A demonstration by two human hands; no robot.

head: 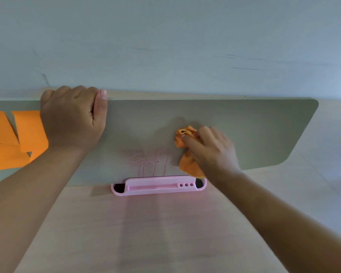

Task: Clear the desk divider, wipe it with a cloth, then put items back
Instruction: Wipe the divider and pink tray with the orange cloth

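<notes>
A grey-green desk divider (244,131) stands upright across the wooden desk (146,233). My left hand (73,119) grips its top edge, fingers curled over the back. My right hand (209,148) holds a crumpled orange cloth (189,164) and presses it against the divider's face. Red speckles and drip streaks (148,160) mark the panel just left of the cloth. A pink plastic holder (158,187) with a slot and three small holes sits at the divider's foot, below the stain.
Orange sticky notes (6,142) are stuck on the divider's left part, partly behind my left wrist. A pale blue-grey wall (165,46) rises behind the divider. The desk extends right past the divider's rounded end.
</notes>
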